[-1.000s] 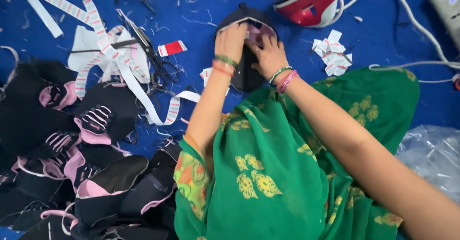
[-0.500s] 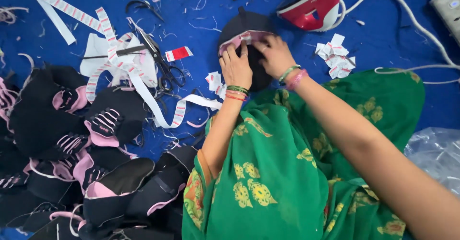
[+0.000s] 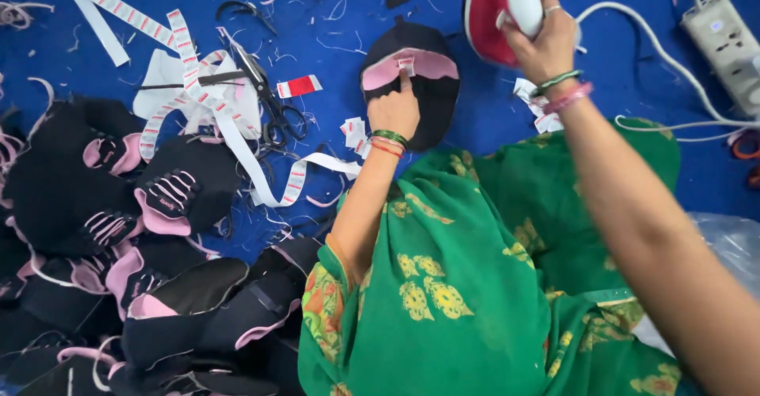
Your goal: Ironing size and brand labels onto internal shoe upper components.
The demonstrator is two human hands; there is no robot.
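Observation:
A black fabric piece with a pink band (image 3: 423, 87) lies flat on the blue surface (image 3: 332, 24) ahead of me. My left hand (image 3: 394, 107) rests on it, its index finger pressing a small label (image 3: 406, 66) onto the pink band. My right hand (image 3: 542, 36) grips the white handle of a red clothes iron (image 3: 495, 12), held tilted above the surface to the right of the fabric piece. A white cord (image 3: 633, 36) trails from the iron toward the right.
A heap of black and pink fabric pieces (image 3: 119, 238) fills the left and lower left. Long label strips (image 3: 206, 103), scissors (image 3: 273, 103) and small cut labels (image 3: 354, 133) lie left of my hand. A power strip (image 3: 724, 44) sits at the right edge. Green patterned cloth (image 3: 459, 285) covers my lap.
My right hand left the fabric piece and took up the red iron, lifting it. My left hand slid up so its finger presses the label on the pink band.

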